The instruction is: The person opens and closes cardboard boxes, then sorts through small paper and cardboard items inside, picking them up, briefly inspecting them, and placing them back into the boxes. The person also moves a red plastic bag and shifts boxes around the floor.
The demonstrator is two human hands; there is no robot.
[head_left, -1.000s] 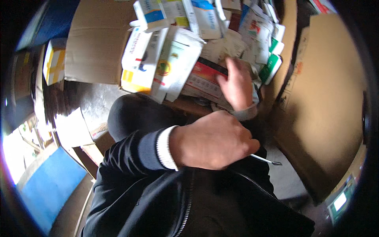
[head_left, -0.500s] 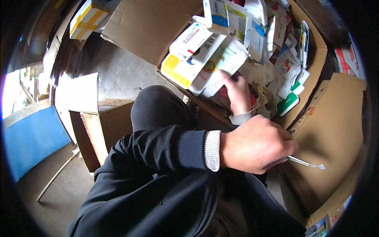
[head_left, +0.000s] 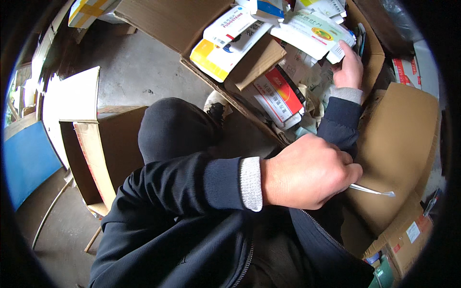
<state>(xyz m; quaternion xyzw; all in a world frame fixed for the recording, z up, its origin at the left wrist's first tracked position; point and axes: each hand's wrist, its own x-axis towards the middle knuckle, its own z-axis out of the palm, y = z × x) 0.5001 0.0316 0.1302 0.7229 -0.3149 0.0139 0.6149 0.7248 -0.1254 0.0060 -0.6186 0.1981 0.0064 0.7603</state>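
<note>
My left hand [head_left: 312, 170], crossing over my right forearm, is closed on slim metal tweezers [head_left: 372, 190] that stick out to the right. My right hand [head_left: 349, 68] reaches into a large cardboard box [head_left: 168, 19] heaped with flattened paper packs, its thumb and fingers on a white carton with a green-and-yellow design [head_left: 302, 33]. A yellow-and-white carton [head_left: 209, 57], a brown cardboard piece [head_left: 257, 65] and a red carton [head_left: 281, 91] lie to its left.
An open cardboard box [head_left: 115, 158] stands at left beside a blue panel [head_left: 31, 158] and a thin stick [head_left: 50, 213]. A large brown cardboard sheet [head_left: 394, 144] is at right. Grey concrete floor [head_left: 144, 67] shows around my dark-trousered knee [head_left: 170, 125].
My right hand has moved right and up with the green-and-yellow carton, uncovering the red carton and brown piece. My left hand, still gripping the tweezers, shifted right and the view has turned.
</note>
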